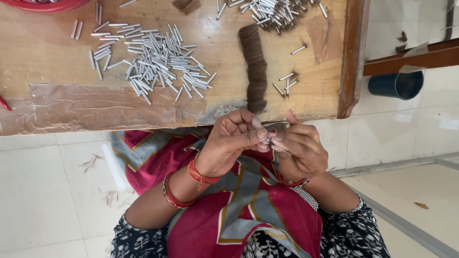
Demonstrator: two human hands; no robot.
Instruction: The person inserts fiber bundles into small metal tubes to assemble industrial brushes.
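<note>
Metal, thin and silvery: a small silver metal tube (278, 145) sits pinched between the two hands, just below the near edge of the wooden worktop (43, 52) and above the person's lap. Only a short piece of it shows between the fingertips, so I cannot tell whether anything is already tucked inside it.

The left hand (234, 141) has its fingers (253, 136) curled nearly shut, thumb and forefinger meeting at the tube's end. The right hand (297, 148) is closed around the rest of the tube, its fingers folded over it and the thumb raised.

Judging by the look of it, the tube is very light, stiff and smooth, so it would slip or roll easily; a fingertip pinch near one end, as here, seems the sensible hold, with the other hand steadying the body.

Beyond the hands, on the worktop, a row of dark brown soft fibre tufts (255, 67) runs away from the tube toward the far side. That fibre looks limp and loose, apt to shed, best taken in a small gathered pinch. Left of the fibre lies a scattered heap of matching silver tubes (158, 62), with another pile (267, 12) at the far edge. A dark blue cylindrical container (396, 84) stands off to the right of the worktop.
</note>
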